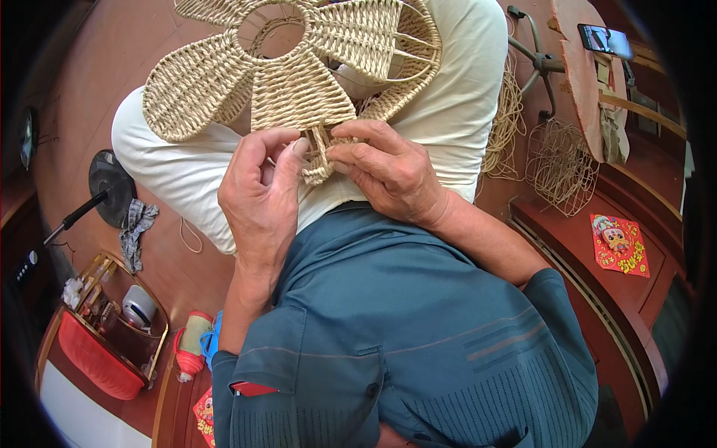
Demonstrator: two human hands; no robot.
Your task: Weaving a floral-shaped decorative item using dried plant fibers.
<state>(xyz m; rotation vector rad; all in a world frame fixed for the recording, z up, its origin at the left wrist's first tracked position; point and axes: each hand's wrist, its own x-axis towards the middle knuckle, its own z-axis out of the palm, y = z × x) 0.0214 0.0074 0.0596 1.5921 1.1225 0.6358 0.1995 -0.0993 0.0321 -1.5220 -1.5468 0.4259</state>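
A flower-shaped piece of pale woven straw (pixel 298 88), with broad petals round a ringed centre hole, rests on my lap over white trousers. Below the middle petal is a small, partly woven section (pixel 317 168) with short upright strips. My left hand (pixel 258 193) pinches this section from the left, thumb and forefinger at the strips. From the right, my right hand (pixel 388 172) has its curled fingers on the same section and grips it beside the left thumb. The fingertips hide part of the weave. An open frame with bare ribs shows at the upper right petal.
Coils of cord (pixel 502 123) and a wire basket (pixel 560 168) lie right of my leg, near a board with a phone (pixel 605 41). A round black stand (pixel 112 187), a rag, a red-lidded box (pixel 97 351) and a bottle (pixel 196 336) are at left.
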